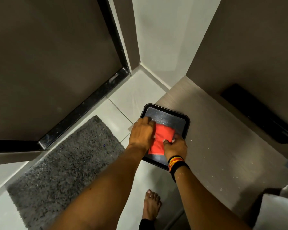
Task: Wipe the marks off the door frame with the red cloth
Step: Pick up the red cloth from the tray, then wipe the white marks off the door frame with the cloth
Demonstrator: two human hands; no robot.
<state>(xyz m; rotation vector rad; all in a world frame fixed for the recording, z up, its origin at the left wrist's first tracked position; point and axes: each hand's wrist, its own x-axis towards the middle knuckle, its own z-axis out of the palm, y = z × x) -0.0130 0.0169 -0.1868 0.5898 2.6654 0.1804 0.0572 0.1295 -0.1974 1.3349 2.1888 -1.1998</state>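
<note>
Your left hand (142,132) and right hand (175,147) are both down on the red cloth (162,138), which lies folded in a black tray (184,121) at the near-left corner of the wood-grain counter (223,138). Left grip: fingers curled over the cloth's 9 o'clock edge, pinch itself hidden, cannot tell. Right grip: fingertips pressed on the cloth's 5 o'clock corner, clamped or just resting, cannot tell (beaded bands (176,161) on that wrist). Black door frame (116,47) stands at 11 o'clock, well apart from the cloth. Grey mat (65,163) at 8 o'clock on the floor, bare foot (151,205) at 6.
</note>
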